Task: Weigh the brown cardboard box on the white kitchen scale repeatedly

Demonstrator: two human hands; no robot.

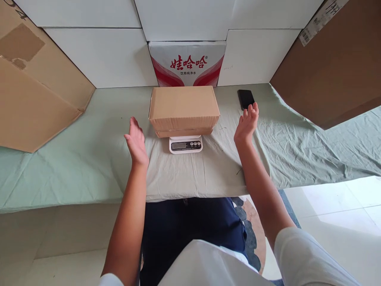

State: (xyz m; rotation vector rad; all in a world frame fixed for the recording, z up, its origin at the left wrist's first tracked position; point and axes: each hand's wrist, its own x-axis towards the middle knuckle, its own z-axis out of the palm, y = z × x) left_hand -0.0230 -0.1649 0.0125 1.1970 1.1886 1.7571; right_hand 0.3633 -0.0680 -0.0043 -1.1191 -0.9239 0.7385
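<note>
A white garment and dark blue trousers (190,226) are seen nearest the camera, at the bottom of the view, with both bare forearms raised from there over a table covered by a pale green cloth (74,171). At the far left, a large flattened brown carton (32,87) is leaned against the white wall panels. The left hand (136,142) is held above the cloth with its palm turned toward the middle and its fingers stretched out and slightly apart; nothing is gripped, and a clear gap is kept between it and the cardboard box (183,108). That closed brown box is set in the middle of the table on a small white scale (185,144), whose display and buttons are left showing below the box's front edge. Behind it, a white carton with red lettering (187,63) is stood against the wall. The right hand (246,124) is held open with fingers loosely spread, apart from the box and empty. Just beyond its fingertips a black phone (245,98) is laid flat on the cloth. At the far right, another brown carton (330,67) is seen.
</note>
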